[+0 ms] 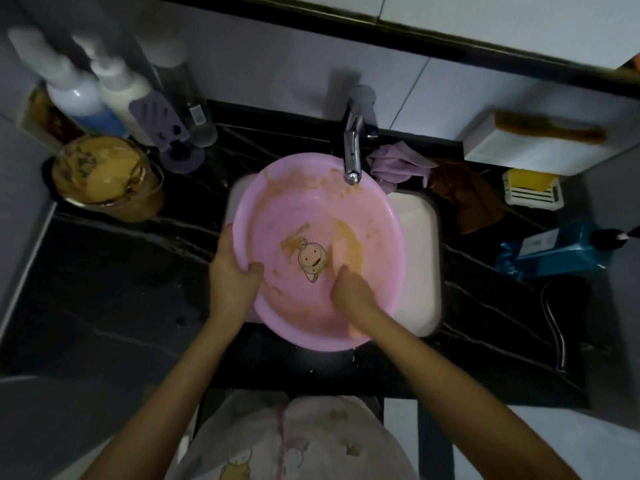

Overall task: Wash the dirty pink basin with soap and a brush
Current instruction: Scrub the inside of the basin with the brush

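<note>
The pink basin (pixel 298 202) sits tilted in the white sink (pixel 415 244) under the chrome tap (pixel 352 150). Brown smears cover its far wall and its bottom around a cartoon print. My left hand (pixel 232 275) grips the basin's left rim, thumb inside. My right hand (pixel 349 285) is inside the basin with its fingers down on the bottom by a brown smear; whether it holds anything is hard to tell. A brown brush (pixel 547 128) lies on a white box at the right. A yellow soap bar (pixel 530 180) rests in a white dish.
A glass bowl of brown paste (pixel 107 174) stands at the left on the black counter (pixel 121 289). Bottles (pixel 104 95) line the back left. A purple cloth (pixel 398 164) and a brown cloth (pixel 464 192) lie right of the tap. A blue pump bottle (pixel 554 247) lies at the right.
</note>
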Demonstrator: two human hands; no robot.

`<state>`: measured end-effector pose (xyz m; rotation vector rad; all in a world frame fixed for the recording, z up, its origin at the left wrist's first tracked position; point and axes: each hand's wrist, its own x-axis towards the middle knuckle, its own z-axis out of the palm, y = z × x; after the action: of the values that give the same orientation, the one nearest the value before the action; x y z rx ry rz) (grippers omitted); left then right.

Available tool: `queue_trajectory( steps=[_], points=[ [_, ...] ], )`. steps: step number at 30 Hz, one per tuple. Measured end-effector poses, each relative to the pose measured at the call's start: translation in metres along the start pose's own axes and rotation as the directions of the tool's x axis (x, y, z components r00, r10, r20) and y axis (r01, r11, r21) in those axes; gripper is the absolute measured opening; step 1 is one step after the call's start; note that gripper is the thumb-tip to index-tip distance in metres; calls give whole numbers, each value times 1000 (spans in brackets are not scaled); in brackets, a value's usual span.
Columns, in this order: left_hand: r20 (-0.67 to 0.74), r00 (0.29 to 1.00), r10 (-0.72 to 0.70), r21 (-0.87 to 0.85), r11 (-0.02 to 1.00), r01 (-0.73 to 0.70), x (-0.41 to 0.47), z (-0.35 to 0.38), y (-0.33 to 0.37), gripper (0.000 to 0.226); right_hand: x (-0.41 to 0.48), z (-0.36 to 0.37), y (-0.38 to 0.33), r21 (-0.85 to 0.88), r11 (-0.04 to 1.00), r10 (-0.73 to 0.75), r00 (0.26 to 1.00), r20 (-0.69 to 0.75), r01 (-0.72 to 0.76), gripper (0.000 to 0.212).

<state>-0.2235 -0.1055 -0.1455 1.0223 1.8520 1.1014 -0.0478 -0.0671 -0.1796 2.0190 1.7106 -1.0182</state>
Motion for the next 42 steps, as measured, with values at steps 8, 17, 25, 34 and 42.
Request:
queue_trajectory(
  steps=[8, 17, 25, 34, 42],
  points=[
    [-11, 999, -31, 6, 1000, 31, 4, 1, -3, 63, -24, 26, -31, -20, 977, -210, 974, 91, 212, 53],
    [11, 999, -33, 21, 999, 33, 9, 0, -7, 61, 21, 12, -51, 185, 980, -65, 995, -76, 78, 47],
    [41, 997, -72, -21, 997, 73, 15, -1, -23, 64, 24, -5, -20, -152, 987, -49, 999, -5, 47, 59],
    [30, 996, -80, 9, 997, 80, 18, 0, -31, 67, -23, 10, -4, -365, 849, -299, 917, 266, 383, 65],
    [49, 997, -53, 14, 999, 53, 16, -1, -34, 67, 31, -37, 17, -580, 815, -71, 992, -107, -4, 60]
  ],
)
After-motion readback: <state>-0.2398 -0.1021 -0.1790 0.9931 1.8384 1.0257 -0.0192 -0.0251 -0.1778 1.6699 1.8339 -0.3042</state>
